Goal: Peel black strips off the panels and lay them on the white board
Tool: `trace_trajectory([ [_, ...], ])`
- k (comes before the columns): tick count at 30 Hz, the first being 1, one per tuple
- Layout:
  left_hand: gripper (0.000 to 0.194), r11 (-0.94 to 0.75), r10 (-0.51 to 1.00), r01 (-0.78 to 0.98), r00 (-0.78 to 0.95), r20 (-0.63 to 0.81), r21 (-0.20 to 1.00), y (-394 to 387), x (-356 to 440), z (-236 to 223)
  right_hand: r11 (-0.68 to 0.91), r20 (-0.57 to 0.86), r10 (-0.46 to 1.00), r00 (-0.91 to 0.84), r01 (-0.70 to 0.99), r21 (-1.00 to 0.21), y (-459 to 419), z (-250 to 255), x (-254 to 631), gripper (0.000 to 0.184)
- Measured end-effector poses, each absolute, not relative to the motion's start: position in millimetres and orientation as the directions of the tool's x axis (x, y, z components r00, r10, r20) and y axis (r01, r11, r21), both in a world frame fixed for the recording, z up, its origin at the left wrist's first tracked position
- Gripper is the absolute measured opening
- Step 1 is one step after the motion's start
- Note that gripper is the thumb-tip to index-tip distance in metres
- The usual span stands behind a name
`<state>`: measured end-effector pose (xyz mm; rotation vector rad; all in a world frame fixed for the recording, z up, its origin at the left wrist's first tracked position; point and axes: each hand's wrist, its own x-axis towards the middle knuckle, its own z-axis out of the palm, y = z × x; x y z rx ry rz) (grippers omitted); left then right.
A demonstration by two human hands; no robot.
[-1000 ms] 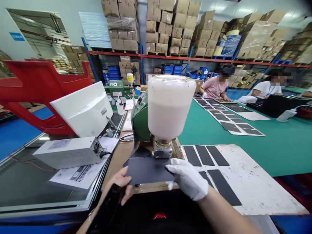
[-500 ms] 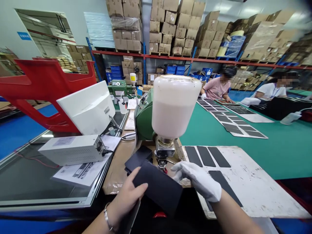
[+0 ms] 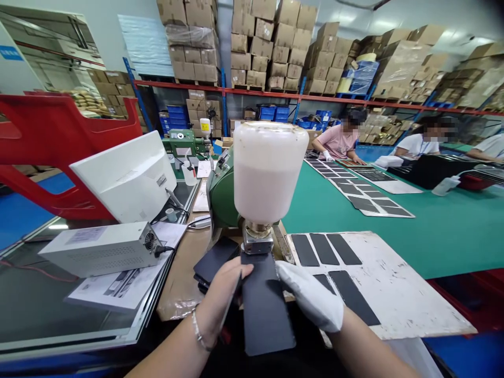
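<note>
A black rectangular sheet (image 3: 268, 315) lies lengthwise before me, its far end under the metal head (image 3: 257, 242) of a green machine (image 3: 226, 197). My bare left hand (image 3: 225, 286) is closed on its left edge, thumb on top. In that palm I also see the thin edge of another flat piece. My right hand (image 3: 313, 296), in a white glove, grips the sheet's upper right edge; its fingertips are partly hidden. Above the head sits a translucent bottle (image 3: 270, 173) with pale liquid. Left of the head rests a stack of black sheets (image 3: 216, 260).
A white board (image 3: 409, 294) with several black sheets lies at the right. Beyond it, a green table (image 3: 307, 210) carries more laid-out sheets, with people seated behind. On the left are a monitor (image 3: 126, 178), a power-supply box (image 3: 102, 252) and a red chair (image 3: 59, 152).
The sheet has swung from slanted to straight, and its far end has gone under the machine head. My right hand has closed in on its right edge. The view has shifted slightly right.
</note>
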<state>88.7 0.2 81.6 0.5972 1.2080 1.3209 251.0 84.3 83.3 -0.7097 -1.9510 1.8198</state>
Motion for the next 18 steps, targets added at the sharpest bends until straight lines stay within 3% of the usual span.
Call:
trace_trajectory([
  [4,0.023,0.202,0.872,-0.418,-0.334,-0.357,0.886,-34.8,55.4,82.0,0.071,-0.027,0.493,-0.870,0.071,-0.995,67.5,93.9,206.8,0.035],
  [8,0.026,0.160,0.844,-0.357,-0.433,-0.315,0.920,-64.3,38.3,76.9,0.120,-0.127,0.402,-0.907,0.190,-0.974,65.4,99.3,177.3,0.030],
  [14,0.021,0.212,0.961,-0.194,-0.138,-0.241,0.958,-65.8,52.2,62.8,0.122,-0.269,0.381,-0.885,0.337,-0.934,76.0,96.8,190.1,0.018],
  [18,0.012,0.293,0.949,-0.024,0.133,-0.287,0.956,-48.3,68.4,50.4,0.042,-0.210,0.616,-0.759,0.297,-0.954,95.2,84.5,230.3,0.019],
])
